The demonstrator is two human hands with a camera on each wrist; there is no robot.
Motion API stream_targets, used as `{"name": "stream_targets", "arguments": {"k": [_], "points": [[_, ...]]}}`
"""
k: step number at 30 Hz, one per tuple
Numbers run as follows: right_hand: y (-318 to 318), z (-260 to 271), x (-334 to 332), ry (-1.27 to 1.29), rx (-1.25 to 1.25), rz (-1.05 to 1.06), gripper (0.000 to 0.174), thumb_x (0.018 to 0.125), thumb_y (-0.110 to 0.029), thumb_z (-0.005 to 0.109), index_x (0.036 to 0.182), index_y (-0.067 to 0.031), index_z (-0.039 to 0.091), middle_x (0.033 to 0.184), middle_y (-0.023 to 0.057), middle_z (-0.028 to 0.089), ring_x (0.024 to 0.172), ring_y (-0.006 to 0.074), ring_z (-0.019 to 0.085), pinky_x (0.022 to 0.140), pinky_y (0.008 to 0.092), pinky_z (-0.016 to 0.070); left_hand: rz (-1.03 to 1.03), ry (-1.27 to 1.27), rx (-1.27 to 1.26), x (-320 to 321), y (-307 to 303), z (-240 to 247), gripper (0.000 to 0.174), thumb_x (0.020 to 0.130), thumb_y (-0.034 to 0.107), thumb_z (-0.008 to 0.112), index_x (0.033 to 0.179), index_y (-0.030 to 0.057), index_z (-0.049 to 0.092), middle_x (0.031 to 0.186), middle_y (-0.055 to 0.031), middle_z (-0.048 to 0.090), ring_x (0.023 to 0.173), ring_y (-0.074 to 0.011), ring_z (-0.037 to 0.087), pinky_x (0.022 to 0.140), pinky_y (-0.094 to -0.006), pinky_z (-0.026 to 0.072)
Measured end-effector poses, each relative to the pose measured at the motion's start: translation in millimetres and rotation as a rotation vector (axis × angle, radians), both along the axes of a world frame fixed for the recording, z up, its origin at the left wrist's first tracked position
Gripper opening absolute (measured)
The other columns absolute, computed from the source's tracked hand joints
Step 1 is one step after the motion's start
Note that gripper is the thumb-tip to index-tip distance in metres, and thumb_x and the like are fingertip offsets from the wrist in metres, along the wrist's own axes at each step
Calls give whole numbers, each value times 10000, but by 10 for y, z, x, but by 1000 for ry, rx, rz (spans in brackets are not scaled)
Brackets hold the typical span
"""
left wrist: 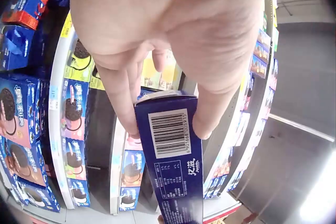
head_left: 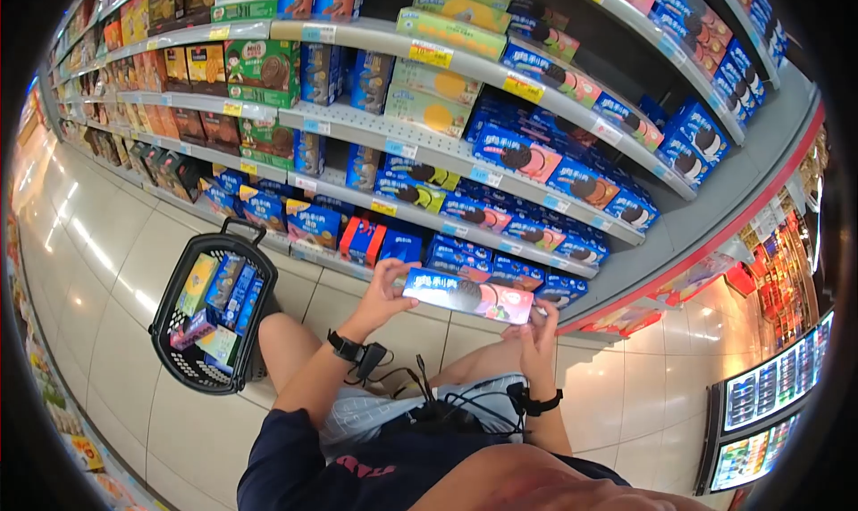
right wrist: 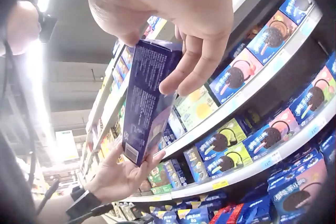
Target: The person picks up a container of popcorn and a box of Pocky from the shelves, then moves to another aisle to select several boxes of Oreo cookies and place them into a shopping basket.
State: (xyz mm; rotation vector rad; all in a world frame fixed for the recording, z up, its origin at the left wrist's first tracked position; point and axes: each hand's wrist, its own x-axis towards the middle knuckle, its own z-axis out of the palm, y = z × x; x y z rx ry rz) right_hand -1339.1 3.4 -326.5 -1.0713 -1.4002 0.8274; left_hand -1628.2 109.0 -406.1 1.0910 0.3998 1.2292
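Note:
A long blue and pink box of sandwich cookies (head_left: 466, 296) is held level in front of the body, its printed front facing up. My left hand (head_left: 389, 287) pinches the left end, and my right hand (head_left: 538, 321) grips the right end. In the left wrist view, thumb and fingers of the left hand (left wrist: 168, 35) span the end of the box (left wrist: 170, 182), beside a barcode. Seen from the right wrist, the right hand (right wrist: 173, 24) holds the near end of the box (right wrist: 144, 95), while the left hand (right wrist: 118, 179) supports the far end.
Curved store shelves (head_left: 357, 118) full of cookie boxes rise ahead. A black shopping basket (head_left: 159, 319) with several packages stands on the tiled floor (head_left: 107, 332) at my left. Cables (head_left: 438, 404) lie across the lap. Drinks coolers (head_left: 769, 399) stand at the far right.

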Motion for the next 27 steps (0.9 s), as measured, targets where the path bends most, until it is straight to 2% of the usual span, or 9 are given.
{"name": "stream_targets", "arguments": {"k": [4, 9, 17, 20, 22, 23, 24, 26, 27], "points": [[-16, -60, 12, 67, 24, -25, 470, 962, -106, 509, 1322, -78, 208, 1147, 229, 524, 767, 211, 630, 725, 319, 526, 16, -23, 8, 51, -12, -18, 710, 772, -105, 698, 1255, 167, 253, 1436, -194, 376, 1110, -254, 588, 834, -314, 538], [-28, -77, 131, 76, -6, 7, 428, 952, -94, 526, 1300, -40, 282, 1142, 220, 531, 770, 207, 632, 718, 323, 531, -33, 64, 14, 70, 37, -132, 407, 777, -93, 715, 993, 94, 425, 1384, -163, 424, 1100, -209, 587, 889, -303, 526], [-115, -40, 124, 171, 33, -44, 436, 949, -99, 542, 1302, -29, 295, 1117, 212, 543, 749, 207, 632, 717, 318, 531, -24, -9, -41, 180, -108, 114, 415, 762, -117, 713, 977, 90, 425, 1347, -128, 447, 1136, -208, 558, 891, -317, 526], [-100, -94, 202, 168, -30, -40, 458, 937, -109, 567, 1309, -31, 312, 1152, 180, 535, 844, 189, 617, 713, 317, 529, -24, -1, 18, 213, 3, -70, 423, 761, -121, 711, 987, 83, 416, 1372, -136, 436, 1194, -219, 519, 913, -333, 517], [-74, -200, 264, -112, 136, -148, 472, 931, -106, 578, 1328, -30, 334, 1193, 133, 525, 996, 183, 576, 777, 321, 518, 63, 149, 252, 171, 142, -348, 462, 745, -115, 730, 1026, 84, 421, 1408, -131, 414, 1276, -219, 450, 984, -383, 478], [-97, -209, 330, -195, 137, -135, 470, 927, -73, 576, 1339, -29, 353, 1222, 84, 503, 1126, 173, 508, 875, 330, 490, 57, 29, -27, 199, 104, -452, 499, 723, -93, 761, 1063, 98, 449, 1428, -107, 396, 1309, -208, 416, 1020, -404, 449], [-96, -335, 392, -244, 158, -174, 471, 926, -34, 560, 1346, -24, 348, 1213, 73, 488, 1129, 181, 504, 943, 330, 456, 105, 59, 44, 181, 108, -516, 541, 713, -71, 778, 1120, 98, 464, 1336, -57, 436, 1268, -191, 435, 984, -381, 478], [-137, -218, 311, -208, 112, -171, 474, 930, -25, 545, 1352, -19, 329, 1237, 107, 509, 1061, 190, 551, 893, 316, 486, 150, 31, 19, 207, -27, -147, 547, 716, -70, 773, 1139, 82, 461, 1104, -13, 429, 1130, -146, 467, 878, -320, 532], [-173, -153, 222, 2, 6, -125, 480, 934, -36, 546, 1351, -17, 309, 1234, 157, 524, 936, 201, 612, 819, 320, 512, 170, 149, 93, 179, -25, -99, 548, 730, -101, 744, 1147, 84, 441, 1171, -43, 454, 1150, -154, 477, 865, -321, 540]]}}
